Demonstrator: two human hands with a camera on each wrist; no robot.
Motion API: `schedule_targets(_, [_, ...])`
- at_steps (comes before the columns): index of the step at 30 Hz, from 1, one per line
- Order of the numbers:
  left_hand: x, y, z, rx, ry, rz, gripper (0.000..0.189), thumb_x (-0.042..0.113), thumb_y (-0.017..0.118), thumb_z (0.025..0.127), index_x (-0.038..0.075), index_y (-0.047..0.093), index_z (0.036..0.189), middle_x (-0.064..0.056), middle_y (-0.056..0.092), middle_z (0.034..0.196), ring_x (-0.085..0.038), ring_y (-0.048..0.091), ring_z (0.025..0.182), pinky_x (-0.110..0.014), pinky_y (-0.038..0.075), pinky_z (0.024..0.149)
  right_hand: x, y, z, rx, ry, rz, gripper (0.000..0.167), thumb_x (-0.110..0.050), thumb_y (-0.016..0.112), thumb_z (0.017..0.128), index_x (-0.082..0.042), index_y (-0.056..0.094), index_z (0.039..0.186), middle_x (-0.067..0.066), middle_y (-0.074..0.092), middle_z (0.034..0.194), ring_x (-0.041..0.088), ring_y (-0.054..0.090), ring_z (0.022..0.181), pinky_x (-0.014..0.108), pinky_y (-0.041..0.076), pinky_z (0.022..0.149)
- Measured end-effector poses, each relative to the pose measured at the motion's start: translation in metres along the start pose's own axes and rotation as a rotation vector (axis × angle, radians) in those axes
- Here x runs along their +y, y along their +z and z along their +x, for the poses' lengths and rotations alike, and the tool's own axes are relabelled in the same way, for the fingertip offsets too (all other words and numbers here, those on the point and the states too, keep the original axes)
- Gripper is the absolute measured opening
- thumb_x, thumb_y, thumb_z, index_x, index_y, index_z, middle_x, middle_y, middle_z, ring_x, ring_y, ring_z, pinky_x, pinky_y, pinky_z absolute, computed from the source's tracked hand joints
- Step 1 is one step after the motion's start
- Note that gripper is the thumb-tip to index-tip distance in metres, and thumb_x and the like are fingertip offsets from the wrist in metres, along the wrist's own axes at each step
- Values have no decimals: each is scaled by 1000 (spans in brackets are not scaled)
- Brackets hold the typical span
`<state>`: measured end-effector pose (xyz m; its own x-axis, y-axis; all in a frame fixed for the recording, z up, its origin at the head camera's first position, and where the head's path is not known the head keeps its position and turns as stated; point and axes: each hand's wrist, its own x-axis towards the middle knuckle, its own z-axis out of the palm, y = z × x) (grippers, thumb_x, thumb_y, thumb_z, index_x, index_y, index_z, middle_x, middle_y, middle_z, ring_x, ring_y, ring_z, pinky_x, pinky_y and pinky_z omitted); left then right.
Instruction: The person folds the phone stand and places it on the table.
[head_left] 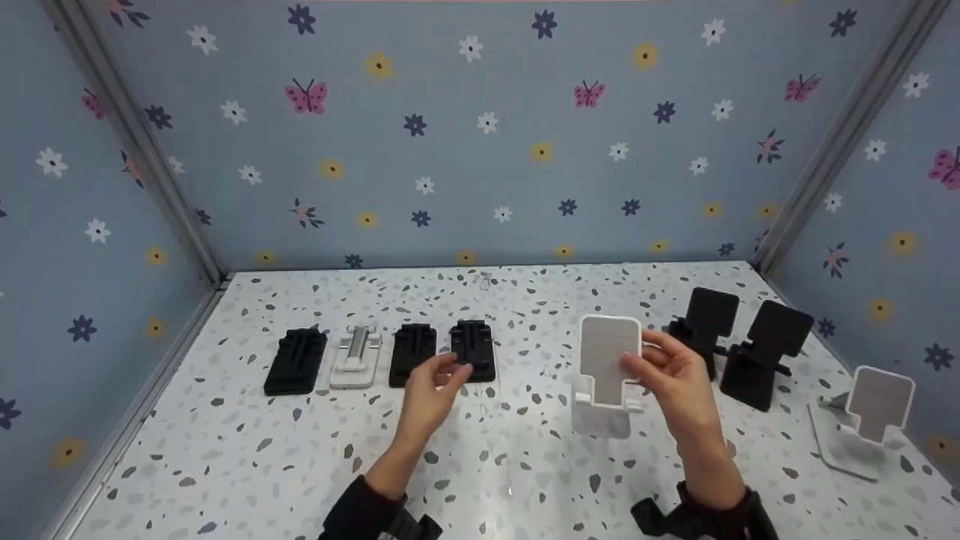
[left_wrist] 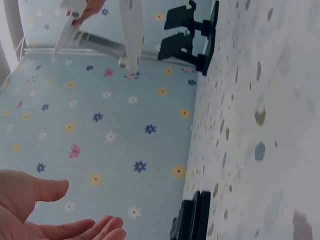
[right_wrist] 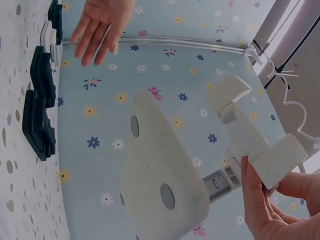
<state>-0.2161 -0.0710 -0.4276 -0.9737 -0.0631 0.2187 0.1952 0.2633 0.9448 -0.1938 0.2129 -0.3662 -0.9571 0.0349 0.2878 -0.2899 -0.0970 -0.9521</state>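
Observation:
My right hand [head_left: 679,382] grips a white phone stand [head_left: 611,352] by the side of its raised back plate, thumb on the grey front panel. In the right wrist view the white phone stand [right_wrist: 162,185] shows its base underside with grey round pads and a metal stem. My left hand [head_left: 431,394] holds nothing, thumb and fingers apart, and in the head view overlaps the rightmost folded black phone stand [head_left: 474,349]. The left wrist view shows the left hand [left_wrist: 50,210] in the air, level with the top of a folded black stand [left_wrist: 192,217].
Left of it lie another folded black stand [head_left: 412,352], a folded white stand [head_left: 356,360] and a further black one [head_left: 296,361]. Two unfolded black stands [head_left: 711,315] [head_left: 772,337] and an unfolded white stand [head_left: 877,405] stand at right. Flowered panels [head_left: 480,135] enclose the speckled table [head_left: 300,465].

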Motion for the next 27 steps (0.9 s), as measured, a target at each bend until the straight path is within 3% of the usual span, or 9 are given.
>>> schedule_targets(6, [19,22,-12,-258,-100,-235,49,20,58,86,-16,45,118,-23,60,101,-29,60,85,-39,53,73,3,17,6,-6,18,35,35,13,59,77,12,49,110,7,65,80,17,62,72,28,55,61])
schedule_targets(12, [35,38,-19,-415,-167,-401,44,15,55,88,-16,45,117,-24,60,100,-27,62,83,-38,54,73,4,30,9,-38,1,97,31,13,58,78,11,51,108,8,65,80,16,62,72,28,55,62])
schedule_targets(16, [40,47,-22,-448,-193,-453,40,11,53,88,-17,47,116,-20,61,97,-20,62,76,-36,54,71,4,36,10,-25,2,106,32,11,59,78,9,52,108,7,65,82,17,62,73,29,55,64])
schedule_targets(23, [37,59,-27,-470,-258,-574,36,10,54,88,-17,49,112,-25,61,96,-31,63,79,-33,55,71,6,42,11,-20,-6,120,30,10,60,78,7,53,107,7,64,81,17,62,73,29,55,63])
schedule_targets(27, [37,62,-29,-447,-268,-623,31,4,52,88,-19,50,109,-28,60,95,-29,64,76,-34,55,71,7,44,11,-20,-2,119,32,11,60,78,9,51,109,7,65,83,17,62,74,30,55,63])
